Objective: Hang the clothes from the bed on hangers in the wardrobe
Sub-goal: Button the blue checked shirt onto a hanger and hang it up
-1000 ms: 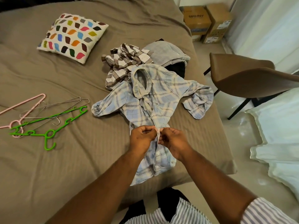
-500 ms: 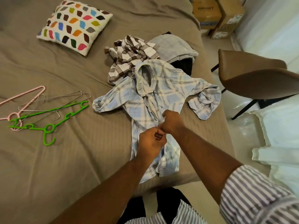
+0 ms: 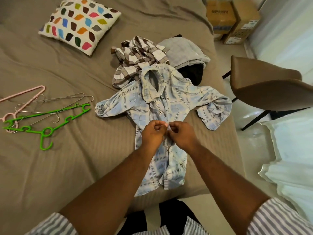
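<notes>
A light blue plaid shirt (image 3: 177, 100) lies spread face up on the brown bed (image 3: 67, 167), collar away from me. My left hand (image 3: 153, 134) and my right hand (image 3: 183, 135) pinch its button placket at mid chest, fingers curled, side by side. Behind it lie a brown checked shirt (image 3: 138, 58), a grey garment (image 3: 184, 51) and a dark garment (image 3: 193, 73). To the left on the bed lie a green hanger (image 3: 45, 129), a pink hanger (image 3: 22, 99) and wire hangers (image 3: 55, 106). No wardrobe is in view.
A patterned cushion (image 3: 81, 24) sits at the back left of the bed. A brown chair (image 3: 271, 82) stands close to the bed's right edge. Cardboard boxes (image 3: 233, 19) stand on the floor behind it. White bedding (image 3: 291, 158) lies at the right.
Both hands have moved up the shirt's placket from the lower part to mid chest, staying on the button strip. The camera has tilted a little further down.
</notes>
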